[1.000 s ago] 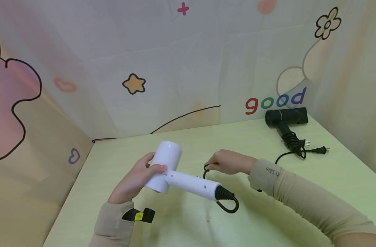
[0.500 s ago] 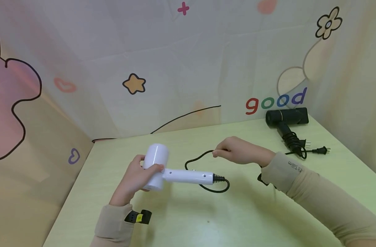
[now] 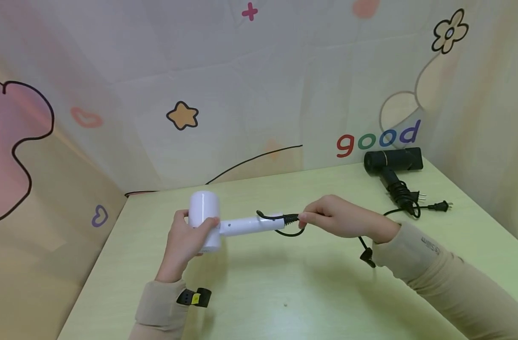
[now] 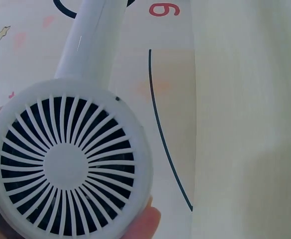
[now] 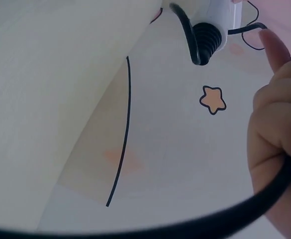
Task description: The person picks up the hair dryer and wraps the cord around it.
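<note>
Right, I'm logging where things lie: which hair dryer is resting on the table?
The black hair dryer, at the back right of the table; the white hair dryer is held up by the left hand.

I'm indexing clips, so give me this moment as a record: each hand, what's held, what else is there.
left hand: grips the white hair dryer by its barrel
right hand: holds the black cord
dryer position: held above the table; vent grille shown in left wrist view
also on table: black hair dryer with bundled cord, far right
backdrop: cartoon prints, the word "good"
</note>
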`<state>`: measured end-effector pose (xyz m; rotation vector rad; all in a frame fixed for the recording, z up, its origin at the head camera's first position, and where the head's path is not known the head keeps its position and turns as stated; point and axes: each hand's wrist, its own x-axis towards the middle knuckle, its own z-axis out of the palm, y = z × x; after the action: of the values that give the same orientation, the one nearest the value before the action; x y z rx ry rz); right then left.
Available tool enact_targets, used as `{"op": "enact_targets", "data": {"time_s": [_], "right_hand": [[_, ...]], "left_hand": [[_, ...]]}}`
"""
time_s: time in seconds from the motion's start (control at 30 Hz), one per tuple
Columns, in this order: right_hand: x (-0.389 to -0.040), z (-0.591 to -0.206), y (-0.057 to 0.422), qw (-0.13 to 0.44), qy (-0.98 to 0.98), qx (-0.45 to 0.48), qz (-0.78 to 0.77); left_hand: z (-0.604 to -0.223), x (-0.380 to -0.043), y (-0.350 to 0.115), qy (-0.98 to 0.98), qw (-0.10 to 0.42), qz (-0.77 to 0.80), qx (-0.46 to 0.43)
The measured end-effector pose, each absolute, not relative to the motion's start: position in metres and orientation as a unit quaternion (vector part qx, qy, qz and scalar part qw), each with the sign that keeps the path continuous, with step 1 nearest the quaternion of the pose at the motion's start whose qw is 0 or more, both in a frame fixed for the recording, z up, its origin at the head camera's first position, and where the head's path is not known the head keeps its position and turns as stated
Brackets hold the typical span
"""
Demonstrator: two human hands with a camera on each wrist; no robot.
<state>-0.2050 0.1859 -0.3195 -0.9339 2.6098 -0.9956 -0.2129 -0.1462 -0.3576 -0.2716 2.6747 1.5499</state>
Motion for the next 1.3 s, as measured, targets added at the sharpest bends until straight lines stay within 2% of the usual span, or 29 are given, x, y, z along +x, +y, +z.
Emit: {"op": "enact_targets", "data": {"time_s": [0.7,0.97,1.3], "right_hand": [[-0.17,-0.356,0.17,0.165,0.831,-0.346,-0.403],[-0.169,-0.368,0.162,0.208,0.826,-0.321,-0.415],[-0.189,-0.378,0.152,0.219,0.843,-0.335,-0.36]], "left_hand": [[-0.344,-0.215,-0.145,0.823,-0.048,0.551,-0.132],[-0.343,-0.217,-0.145,0.799,-0.048,0.584,-0.14],[-0.341,-0.217,-0.146,0.771,-0.014,0.623,-0.129]]}}
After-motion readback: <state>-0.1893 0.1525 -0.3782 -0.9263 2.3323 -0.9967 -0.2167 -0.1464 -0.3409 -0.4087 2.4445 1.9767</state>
